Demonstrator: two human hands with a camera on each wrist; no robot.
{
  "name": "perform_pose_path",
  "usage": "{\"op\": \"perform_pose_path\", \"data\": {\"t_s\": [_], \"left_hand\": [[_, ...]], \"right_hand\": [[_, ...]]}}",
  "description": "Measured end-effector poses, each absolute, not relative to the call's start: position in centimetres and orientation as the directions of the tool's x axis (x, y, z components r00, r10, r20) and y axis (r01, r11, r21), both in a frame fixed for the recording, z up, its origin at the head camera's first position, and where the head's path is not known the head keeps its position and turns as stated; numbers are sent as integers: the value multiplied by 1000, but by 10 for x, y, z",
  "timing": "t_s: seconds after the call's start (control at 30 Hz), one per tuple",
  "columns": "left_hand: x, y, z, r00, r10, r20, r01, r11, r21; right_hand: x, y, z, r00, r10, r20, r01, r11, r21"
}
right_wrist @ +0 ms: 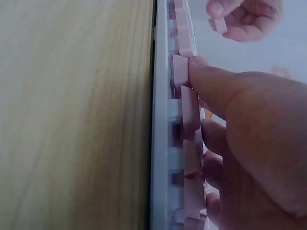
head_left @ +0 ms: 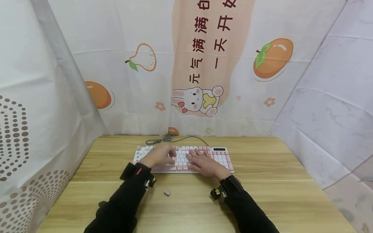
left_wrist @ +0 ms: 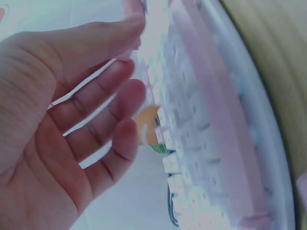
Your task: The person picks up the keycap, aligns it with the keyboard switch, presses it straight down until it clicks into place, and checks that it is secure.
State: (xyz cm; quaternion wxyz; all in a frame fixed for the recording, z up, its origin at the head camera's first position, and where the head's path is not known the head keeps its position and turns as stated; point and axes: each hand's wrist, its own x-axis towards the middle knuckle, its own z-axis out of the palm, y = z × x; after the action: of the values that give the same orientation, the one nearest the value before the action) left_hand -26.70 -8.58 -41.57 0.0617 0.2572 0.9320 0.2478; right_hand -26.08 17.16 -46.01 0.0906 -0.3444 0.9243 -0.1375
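Above the keyboard [head_left: 180,158], a pink keycap [right_wrist: 220,25] is pinched by the left hand [head_left: 159,155]; on the keyboard's right half, the right hand [head_left: 207,164] is laid, fingers spread. The keycap could be dropped (a loose cap [head_left: 167,193] lies before the keyboard) were the pinch loosened.

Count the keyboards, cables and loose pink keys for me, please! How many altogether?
Keyboards: 1
Cables: 1
Loose pink keys: 2 (one on the table, one pinched in the left grip)
Total: 4
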Motion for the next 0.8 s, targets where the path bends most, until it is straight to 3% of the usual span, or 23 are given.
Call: {"op": "perform_pose_path", "data": {"t_s": [0.43,0.8], "left_hand": [[-297,-109,-434,-903,418,96,393,716,578],[-313,-110,-436,-917,387,102,384,780,494]], "right_hand": [[-263,170,-461,-745,-662,-78,-613,726,-311],[-262,170,-460,-741,-668,-72,-621,721,-308]]}}
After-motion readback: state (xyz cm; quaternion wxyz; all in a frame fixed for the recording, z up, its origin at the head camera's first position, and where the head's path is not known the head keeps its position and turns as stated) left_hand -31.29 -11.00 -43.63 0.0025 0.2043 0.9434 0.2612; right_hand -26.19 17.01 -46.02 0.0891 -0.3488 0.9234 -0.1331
